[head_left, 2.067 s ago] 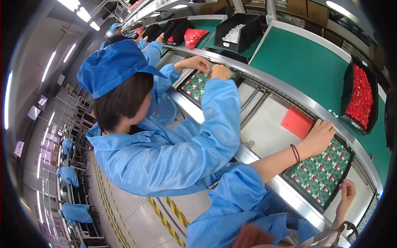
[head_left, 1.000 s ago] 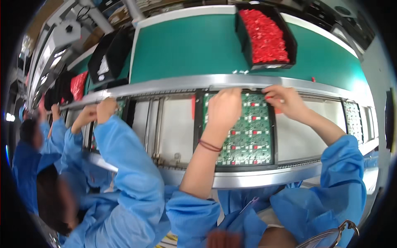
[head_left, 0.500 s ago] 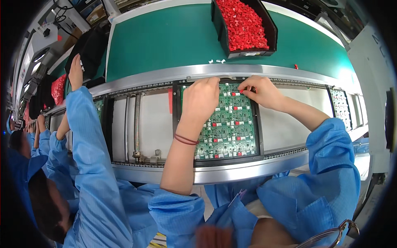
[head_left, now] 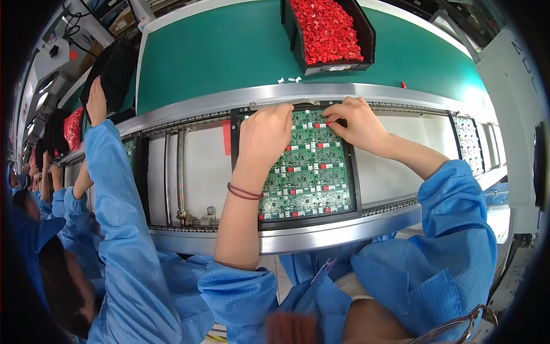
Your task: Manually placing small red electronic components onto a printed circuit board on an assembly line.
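the right hand's thumb and finger nearly meet at a small red bit — i can't tell if they grip it. the left hand curls its fingers together over the green board's top left part; their tips are hard to see. the board lies mid-view in a black frame — a black bin of red bits sits top middle.

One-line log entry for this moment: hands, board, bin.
left hand: curled over green board, upper left | right hand: fingertips at red part, upper right | board: in black frame | black bin: red pieces heaped inside
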A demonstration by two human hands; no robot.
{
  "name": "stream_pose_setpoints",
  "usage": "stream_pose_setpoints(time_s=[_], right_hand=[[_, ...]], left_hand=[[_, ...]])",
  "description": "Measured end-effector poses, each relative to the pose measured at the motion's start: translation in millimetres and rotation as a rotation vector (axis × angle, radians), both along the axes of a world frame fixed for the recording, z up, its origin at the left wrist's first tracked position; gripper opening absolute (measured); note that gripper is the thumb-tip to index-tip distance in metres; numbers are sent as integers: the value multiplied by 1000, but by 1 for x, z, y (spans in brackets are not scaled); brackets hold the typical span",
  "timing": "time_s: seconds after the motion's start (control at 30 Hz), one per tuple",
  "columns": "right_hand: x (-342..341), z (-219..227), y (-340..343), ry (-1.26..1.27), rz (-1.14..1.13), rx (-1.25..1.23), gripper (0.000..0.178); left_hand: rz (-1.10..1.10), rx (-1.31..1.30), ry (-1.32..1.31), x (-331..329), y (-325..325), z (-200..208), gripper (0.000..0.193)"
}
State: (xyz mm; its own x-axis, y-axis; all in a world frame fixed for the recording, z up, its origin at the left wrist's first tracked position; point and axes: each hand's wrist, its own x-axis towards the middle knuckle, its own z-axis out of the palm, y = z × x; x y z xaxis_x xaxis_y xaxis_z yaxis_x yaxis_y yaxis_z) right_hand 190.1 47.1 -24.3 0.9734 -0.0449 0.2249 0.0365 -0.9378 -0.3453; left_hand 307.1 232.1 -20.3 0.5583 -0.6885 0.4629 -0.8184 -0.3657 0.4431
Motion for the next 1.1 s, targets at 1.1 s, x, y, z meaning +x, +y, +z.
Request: stream_pose_setpoints(time_s=[1.1], right_hand=[[5, -2, 5, 42, -27, -20, 29]], left_hand=[[22, -22, -21, 7, 17, 5, 10]])
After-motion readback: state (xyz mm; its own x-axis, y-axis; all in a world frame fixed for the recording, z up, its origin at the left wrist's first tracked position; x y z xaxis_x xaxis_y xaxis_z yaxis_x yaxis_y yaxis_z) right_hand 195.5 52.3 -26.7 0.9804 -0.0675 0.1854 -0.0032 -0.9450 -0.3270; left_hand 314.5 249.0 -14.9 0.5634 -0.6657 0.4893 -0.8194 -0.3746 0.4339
